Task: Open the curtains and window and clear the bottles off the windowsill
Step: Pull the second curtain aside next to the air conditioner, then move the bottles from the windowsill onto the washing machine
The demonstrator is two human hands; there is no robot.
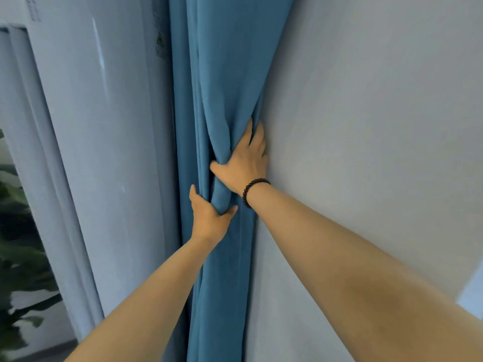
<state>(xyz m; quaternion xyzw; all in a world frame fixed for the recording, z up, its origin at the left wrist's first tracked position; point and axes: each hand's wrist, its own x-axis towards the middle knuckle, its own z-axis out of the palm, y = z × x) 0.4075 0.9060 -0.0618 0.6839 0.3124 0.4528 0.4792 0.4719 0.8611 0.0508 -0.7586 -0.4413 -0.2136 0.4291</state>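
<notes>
At the far left edge, dark green leaves of a plant (18,257) show blurred through a strip of glass. Just right of them runs the pale window frame (55,205), leaning in the wide-angle view, and beside it a broad white panel (117,178) with a glossy streak near its top.

Next comes the blue curtain (222,74), gathered into a narrow bundle of deep folds that hangs from the top of the view to the bottom, squeezed between the white panel and the wall. It is bunched tightest about halfway down, where the 2 hands meet it.

The left hand (209,218) reaches up from below and is closed around the bundle, thumb on the right side of the folds and fingers wrapped around the left side, mostly hidden behind the cloth. Just above it and to the right, the right hand (243,163) also grips the curtain: its thumb presses across the front of the folds while its fingers tuck into the fabric next to the wall. A bracelet (252,190) of dark beads sits on the right wrist.

To the right, the plain grey wall (379,126) fills the rest of the view, with the right forearm stretched across it. No bottles or windowsill are in view.
</notes>
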